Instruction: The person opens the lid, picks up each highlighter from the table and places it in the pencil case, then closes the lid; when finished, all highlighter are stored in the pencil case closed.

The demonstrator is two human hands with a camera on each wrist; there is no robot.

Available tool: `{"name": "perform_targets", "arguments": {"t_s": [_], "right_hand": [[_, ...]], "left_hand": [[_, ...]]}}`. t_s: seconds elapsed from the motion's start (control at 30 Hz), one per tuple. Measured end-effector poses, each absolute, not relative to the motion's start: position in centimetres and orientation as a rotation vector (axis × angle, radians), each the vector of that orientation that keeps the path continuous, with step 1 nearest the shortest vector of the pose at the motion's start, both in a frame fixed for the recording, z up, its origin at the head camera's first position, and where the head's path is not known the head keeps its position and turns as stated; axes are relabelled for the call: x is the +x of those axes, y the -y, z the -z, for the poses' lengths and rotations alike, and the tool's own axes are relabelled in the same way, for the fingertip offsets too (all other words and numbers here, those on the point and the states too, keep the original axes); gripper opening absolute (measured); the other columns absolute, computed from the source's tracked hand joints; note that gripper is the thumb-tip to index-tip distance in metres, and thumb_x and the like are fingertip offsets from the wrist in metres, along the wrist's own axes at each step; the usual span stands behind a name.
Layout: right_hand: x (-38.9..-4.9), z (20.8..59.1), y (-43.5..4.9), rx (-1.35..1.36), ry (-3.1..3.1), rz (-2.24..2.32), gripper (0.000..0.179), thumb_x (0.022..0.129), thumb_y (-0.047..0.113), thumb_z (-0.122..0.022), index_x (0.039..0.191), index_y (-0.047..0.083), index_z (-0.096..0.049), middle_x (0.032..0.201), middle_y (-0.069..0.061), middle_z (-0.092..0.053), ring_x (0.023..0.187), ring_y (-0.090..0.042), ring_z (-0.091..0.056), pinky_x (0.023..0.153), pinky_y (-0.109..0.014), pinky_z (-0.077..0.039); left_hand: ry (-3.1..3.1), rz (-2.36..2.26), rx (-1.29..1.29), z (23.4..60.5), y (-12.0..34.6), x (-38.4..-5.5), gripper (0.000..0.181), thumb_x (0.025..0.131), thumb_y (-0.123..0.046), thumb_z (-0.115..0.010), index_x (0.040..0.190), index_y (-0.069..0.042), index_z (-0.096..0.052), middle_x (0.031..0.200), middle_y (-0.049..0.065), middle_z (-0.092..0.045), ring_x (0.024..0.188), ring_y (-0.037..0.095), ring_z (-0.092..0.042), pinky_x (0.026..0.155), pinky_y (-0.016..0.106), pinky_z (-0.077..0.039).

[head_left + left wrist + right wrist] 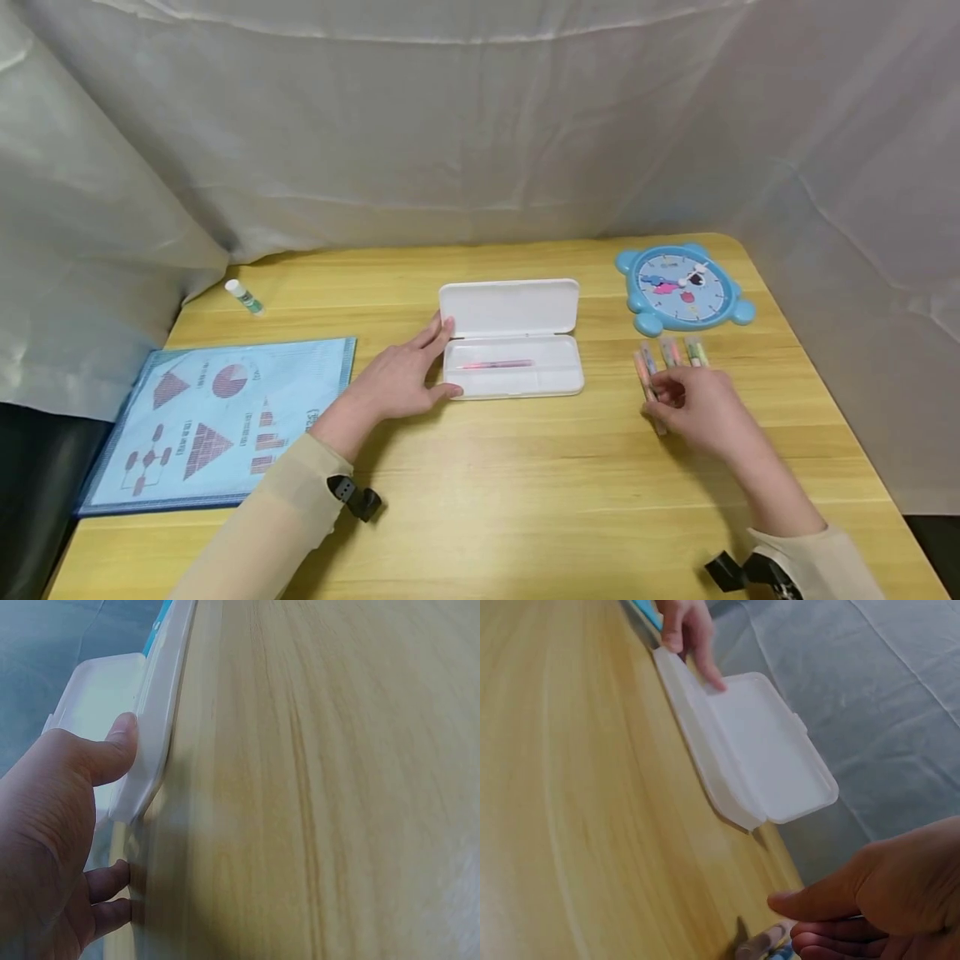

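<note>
A white pencil case point(514, 379) lies with its lid raised at the table's middle, a slim pink pen point(497, 364) inside. At its left end, my left hand point(401, 375) rests with spread fingers, thumb point(124, 742) on the front rim and a finger against the lid. To the right, several coloured marker pens lie in a row. My right hand point(697, 408) is over them, thumb and index finger slightly apart beside the orange marker pen point(642, 368). In the right wrist view, that hand's thumb point(810, 902) stands just above the marker ends; its palm partly hides the pens.
A blue toy clock point(682, 287) lies behind the markers. At the left are a light-blue document folder point(247, 417) printed with shapes and a glue stick point(243, 296) near the back edge. Grey-white cloth point(480, 150) hangs behind and beside the wooden table point(525, 500).
</note>
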State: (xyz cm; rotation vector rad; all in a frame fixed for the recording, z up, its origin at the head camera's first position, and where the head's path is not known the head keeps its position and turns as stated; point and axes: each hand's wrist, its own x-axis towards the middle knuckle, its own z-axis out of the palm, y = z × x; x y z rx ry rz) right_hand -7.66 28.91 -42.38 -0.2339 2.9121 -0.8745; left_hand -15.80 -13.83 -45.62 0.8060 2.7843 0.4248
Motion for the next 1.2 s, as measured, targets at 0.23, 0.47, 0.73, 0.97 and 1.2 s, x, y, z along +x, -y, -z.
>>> {"name": "perform_targets", "arguments": {"t_s": [0.23, 0.47, 0.73, 0.97, 1.2], "right_hand": [[-7.6, 43.2, -28.0, -0.272, -2.901, 0.784, 0.032, 0.081, 0.005, -0.09, 0.103, -0.01, -0.074, 0.083, -0.004, -0.072, 0.077, -0.019, -0.067, 0.07, -0.041, -0.059], [-7.7, 43.4, -27.7, -0.215, -2.905, 0.784, 0.022, 0.082, 0.006, -0.089, 0.092, -0.006, -0.074, 0.078, -0.001, -0.068, 0.073, -0.018, -0.062, 0.067, -0.04, -0.055], [-8.0, 42.8, -27.7, -0.196, -2.872, 0.86, 0.017, 0.088, 0.006, -0.08, 0.099, -0.007, -0.076, 0.08, 0.0, -0.069, 0.074, -0.016, -0.062, 0.066, -0.032, -0.055], [-8.9, 41.4, -27.7, -0.232, -2.918, 1.001, 0.016, 0.092, 0.002, -0.077, 0.104, -0.008, -0.075, 0.084, -0.005, -0.07, 0.076, -0.02, -0.062, 0.064, -0.025, -0.054], [-9.8, 39.7, -26.6, -0.308, -3.002, 1.049, 0.018, 0.098, 0.007, -0.074, 0.111, -0.005, -0.076, 0.092, -0.009, -0.073, 0.082, -0.023, -0.065, 0.072, -0.031, -0.056]], "left_hand": [[-2.783, -0.414, 0.809, 45.6, 13.9, -15.8, 0.103, 0.1, -0.064, -0.062, 0.171, -0.017, -0.005, 0.176, 0.007, -0.003, 0.102, 0.035, -0.071, 0.088, 0.048, -0.055], [-2.79, -0.413, 0.813, 45.6, 13.8, -15.7, 0.103, 0.099, -0.064, -0.062, 0.171, -0.017, -0.005, 0.176, 0.008, -0.004, 0.102, 0.035, -0.072, 0.089, 0.048, -0.055], [-2.791, -0.412, 0.812, 45.8, 13.9, -15.7, 0.104, 0.099, -0.066, -0.062, 0.17, -0.017, -0.005, 0.176, 0.008, -0.004, 0.095, 0.033, -0.072, 0.09, 0.049, -0.055], [-2.791, -0.411, 0.825, 45.9, 13.9, -15.9, 0.103, 0.099, -0.065, -0.062, 0.171, -0.017, -0.005, 0.176, 0.008, -0.004, 0.091, 0.03, -0.071, 0.085, 0.046, -0.056], [-2.792, -0.409, 0.833, 45.9, 13.9, -15.9, 0.102, 0.1, -0.065, -0.061, 0.171, -0.017, -0.005, 0.176, 0.007, -0.004, 0.09, 0.029, -0.071, 0.082, 0.044, -0.056]]}}
